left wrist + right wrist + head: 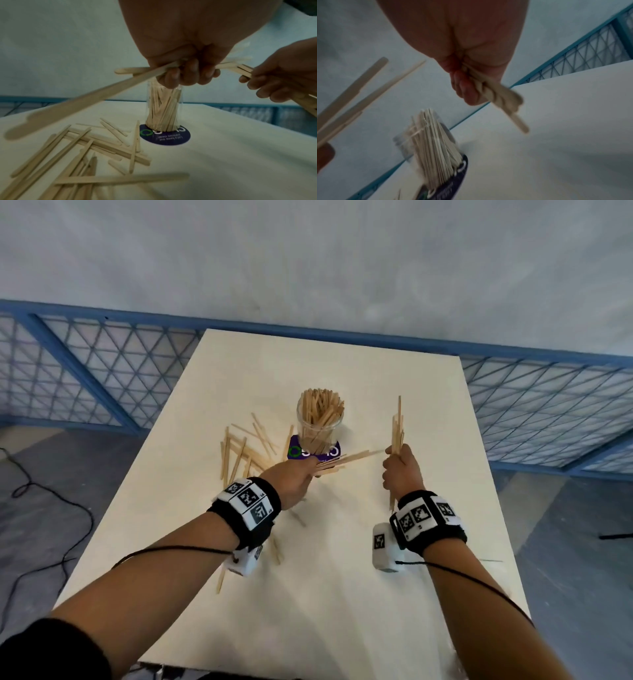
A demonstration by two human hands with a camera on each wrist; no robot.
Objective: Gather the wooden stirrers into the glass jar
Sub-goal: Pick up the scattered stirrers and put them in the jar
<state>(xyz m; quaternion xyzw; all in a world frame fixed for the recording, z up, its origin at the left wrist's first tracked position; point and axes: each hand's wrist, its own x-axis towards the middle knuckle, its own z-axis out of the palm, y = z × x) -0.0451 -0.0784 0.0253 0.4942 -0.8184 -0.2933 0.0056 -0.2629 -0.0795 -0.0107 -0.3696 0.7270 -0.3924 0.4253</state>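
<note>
The glass jar (pixel 320 419) is stood upright on a round dark sticker (pixel 313 453) near the middle of the desk (pixel 342 594), and it is already well packed with stirrers standing on end; that spot is probably chosen so that it can be reached by both hands alike. A loose heap of stirrers (pixel 245 448) is left lying flat to the left of the jar, and a few strays (pixel 277 549) are seen nearer the desk's front edge, so the gathering is judged partly done.

A bundle of stirrers (pixel 342 462) is gripped in the left hand (pixel 294 481), the fingers (pixel 187 75) curled round it. The bundle is held roughly level, its ends pointing across toward the right hand, just in front of the jar.

A second bundle (pixel 397 429) is clenched in the right hand (pixel 400 470) and held nearly upright, well to the right of the jar; it is presumably stood on end so that it can be lowered straight into the mouth. The two bundles appear close but apart, though contact cannot be ruled out.
</note>
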